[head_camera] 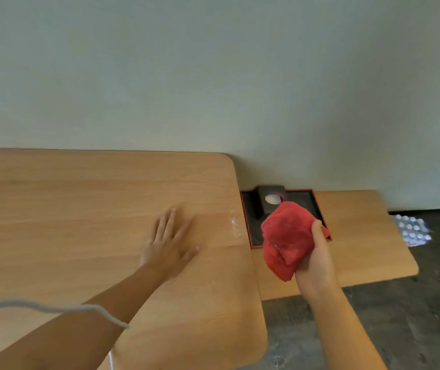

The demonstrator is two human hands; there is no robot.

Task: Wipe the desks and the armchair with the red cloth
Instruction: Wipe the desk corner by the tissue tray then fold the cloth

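A large wooden desk (80, 209) fills the left and centre of the view. My left hand (169, 243) lies flat on it, palm down, fingers spread, near its right edge. My right hand (317, 260) holds the bunched red cloth (285, 239) in the air, above the gap between this desk and a lower wooden desk (360, 236) to the right. White dusty smears (235, 227) mark the large desk's right edge. No armchair is in view.
A dark tray with a red rim (249, 217) lies on the lower desk against the wall, holding a dark tissue box (269, 198). A pack of plastic bottles (413, 229) stands on the dark floor at right. A white cord (53, 307) crosses my left forearm.
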